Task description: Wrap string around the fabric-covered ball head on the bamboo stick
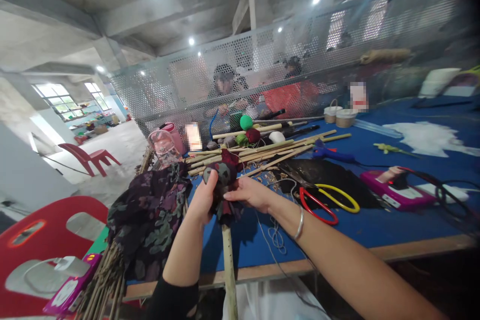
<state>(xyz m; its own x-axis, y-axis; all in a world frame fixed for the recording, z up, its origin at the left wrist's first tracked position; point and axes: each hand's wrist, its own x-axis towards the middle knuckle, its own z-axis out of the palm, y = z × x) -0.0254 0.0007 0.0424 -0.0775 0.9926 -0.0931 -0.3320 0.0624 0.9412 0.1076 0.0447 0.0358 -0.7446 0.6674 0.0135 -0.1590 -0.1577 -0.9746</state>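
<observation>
My left hand (205,194) is closed on a dark patterned cloth bundle (224,174), its thumb pressed on the side. From the right, my right hand (250,195) pinches the lower folds of the same bundle with thumb and fingers. A pale wooden stick (229,272) runs down from the bundle past the table's front edge. Dark red cloth (230,157) shows at the top of the bundle. Thin grey string (275,237) lies in loops on the table below my right hand. Floral dark cloth (150,225) is heaped left of my left arm.
Scissors (328,202) with red and yellow handles lie right of my hands, near a blue glue gun (333,154). Several wooden sticks (262,152) and balls are behind the bundle. A magenta power strip (393,192) sits right. Beyond stands a perforated metal screen (180,80), with people behind it.
</observation>
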